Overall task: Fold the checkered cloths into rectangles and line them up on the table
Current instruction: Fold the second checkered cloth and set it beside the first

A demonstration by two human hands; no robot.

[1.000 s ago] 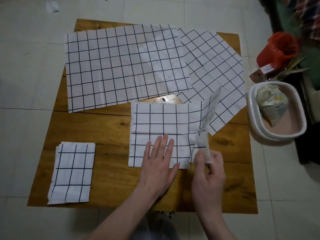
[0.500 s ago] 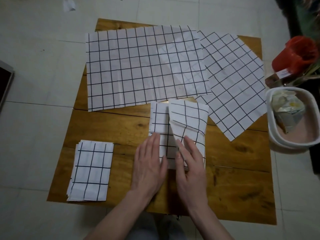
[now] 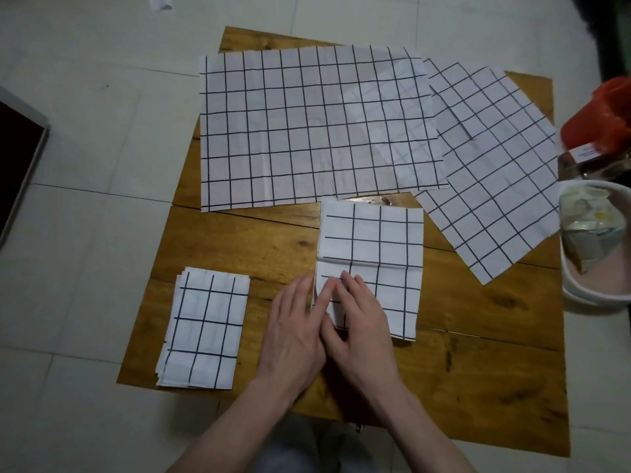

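A half-folded checkered cloth (image 3: 379, 247) lies as an upright rectangle in the middle of the wooden table (image 3: 239, 254). My left hand (image 3: 297, 329) lies flat at its lower left edge, fingers straight. My right hand (image 3: 362, 322) presses flat on the cloth's lower left part, beside the left hand. A finished folded cloth (image 3: 205, 326) sits at the table's front left. A large unfolded cloth (image 3: 307, 128) covers the far side of the table. Another unfolded cloth (image 3: 491, 165) lies turned at the far right, partly under the large one.
A white basin (image 3: 580, 295) with a crumpled packet stands off the table's right edge, with a red cup (image 3: 604, 117) behind it. A dark flat object (image 3: 17, 158) lies on the tiled floor at left. Bare wood shows at the front right.
The right half of the cloth has been folded over to the left and flattened. My right hand let go of the lifted corner and now presses down beside my left hand.
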